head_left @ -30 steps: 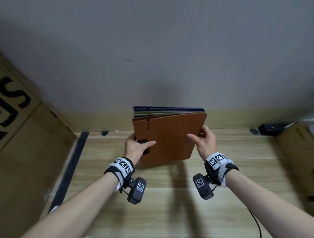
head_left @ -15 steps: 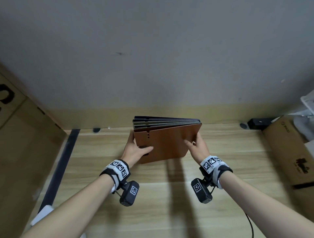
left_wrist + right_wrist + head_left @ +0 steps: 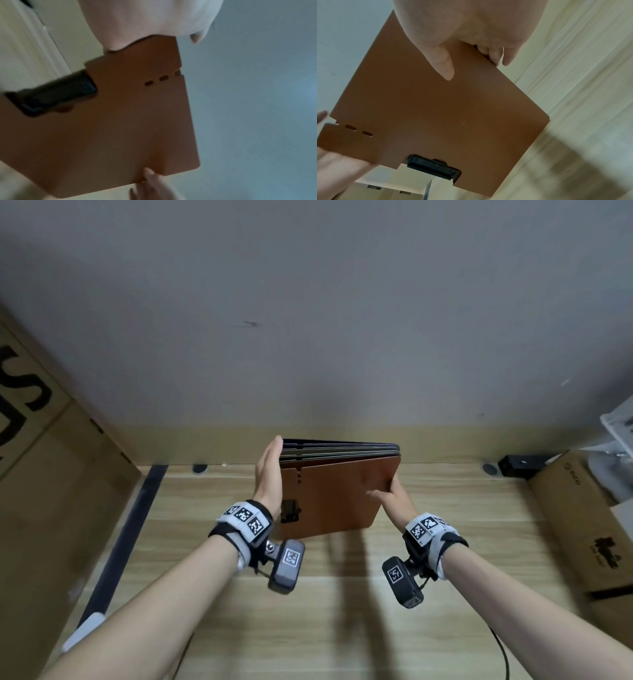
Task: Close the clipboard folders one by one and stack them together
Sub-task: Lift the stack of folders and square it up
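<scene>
Folders (image 3: pixel 334 501), closed and stacked as one bundle, are held on edge above the table (image 3: pixel 342 628) near the wall (image 3: pixel 308 302), tilted; the front cover is brown with a row of small slots near one corner and a black clip (image 3: pixel 290 511) in a cut-out, and darker folder edges show behind its top. Left hand (image 3: pixel 270 474) lies flat, fingers straight and together, against the stack's left side. Right hand (image 3: pixel 394 501) pinches the right edge, thumb on the brown cover, fingers curled behind.
</scene>
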Demonstrator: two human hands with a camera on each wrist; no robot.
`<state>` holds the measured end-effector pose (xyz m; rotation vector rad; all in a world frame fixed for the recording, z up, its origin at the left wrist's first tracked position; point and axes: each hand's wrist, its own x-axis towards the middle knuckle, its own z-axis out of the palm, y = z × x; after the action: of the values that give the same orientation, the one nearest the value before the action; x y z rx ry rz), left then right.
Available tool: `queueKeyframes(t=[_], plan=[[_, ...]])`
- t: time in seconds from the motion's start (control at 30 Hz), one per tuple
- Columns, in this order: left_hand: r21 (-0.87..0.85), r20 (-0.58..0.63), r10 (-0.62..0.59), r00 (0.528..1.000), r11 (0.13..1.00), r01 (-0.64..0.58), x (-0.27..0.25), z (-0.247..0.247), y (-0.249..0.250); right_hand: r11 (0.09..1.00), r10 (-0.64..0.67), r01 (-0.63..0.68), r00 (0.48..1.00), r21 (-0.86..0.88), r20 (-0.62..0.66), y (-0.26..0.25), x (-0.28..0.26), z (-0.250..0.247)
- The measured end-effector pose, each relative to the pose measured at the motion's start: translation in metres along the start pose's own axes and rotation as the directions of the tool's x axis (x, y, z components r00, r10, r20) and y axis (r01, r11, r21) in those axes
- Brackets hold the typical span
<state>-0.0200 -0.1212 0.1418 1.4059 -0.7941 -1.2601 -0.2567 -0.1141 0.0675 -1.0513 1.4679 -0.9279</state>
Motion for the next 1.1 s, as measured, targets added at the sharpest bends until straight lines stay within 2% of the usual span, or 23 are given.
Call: queueKeyframes(t=[0.1, 0.2, 0.3, 0.37, 0.47, 0.63, 0.67, 0.73, 0.8, 0.87, 1.1], plan=[[0.026, -0.122, -0.031, 0.992, 0.999, 0.034, 0.006, 0.013, 0.004, 0.999, -0.02, 0.02, 1.0, 0.038, 0.009, -0.011, -0.004, -0.005], [0.05, -0.154, -0.005, 0.988, 0.999, 0.012, 0.005, 0.017, 0.003, 0.99, -0.063, 0.058, 0.997, 0.128, 0.036, -0.022, -0.004, -0.012], [0.039, -0.152, 0.002, 0.988, 0.999, 0.004, 0.006, 0.016, 0.003, 0.99, -0.04, 0.033, 0.998, 0.141, 0.052, -0.036, 0.0, -0.017], [0.067, -0.127, 0.001, 0.992, 0.998, 0.008, 0.009, 0.013, 0.001, 0.993, -0.023, 0.022, 1.0, 0.117, 0.008, -0.047, 0.003, -0.015], [0.088, -0.099, 0.03, 0.995, 0.996, -0.021, 0.008, 0.009, -0.002, 0.993, 0.019, -0.003, 0.991, 0.121, -0.13, -0.056, 0.013, -0.009], [0.125, -0.17, 0.09, 0.981, 0.99, -0.069, 0.006, 0.01, -0.01, 0.962, 0.044, 0.047, 0.945, 0.269, -0.323, -0.053, 0.024, 0.007], [0.142, -0.185, 0.103, 0.977, 0.987, -0.077, 0.006, 0.01, -0.011, 0.958, 0.019, 0.088, 0.931, 0.274, -0.365, -0.052, 0.025, 0.009], [0.16, -0.2, 0.114, 0.973, 0.984, -0.083, 0.006, 0.011, -0.011, 0.958, -0.115, 0.214, 0.898, 0.191, -0.426, -0.055, 0.021, 0.012], [0.169, -0.201, 0.112, 0.973, 0.983, -0.078, 0.007, 0.011, -0.011, 0.955, -0.215, 0.284, 0.867, 0.09, -0.449, -0.054, 0.023, 0.013], [0.175, -0.199, 0.16, 0.967, 0.977, -0.126, 0.012, 0.01, -0.015, 0.944, -0.267, 0.326, 0.841, 0.047, -0.471, -0.057, 0.024, 0.015], [0.127, -0.158, 0.305, 0.939, 0.949, -0.287, 0.022, 0.005, -0.018, 0.941, -0.233, 0.319, 0.853, 0.112, -0.468, -0.051, 0.028, 0.018]])
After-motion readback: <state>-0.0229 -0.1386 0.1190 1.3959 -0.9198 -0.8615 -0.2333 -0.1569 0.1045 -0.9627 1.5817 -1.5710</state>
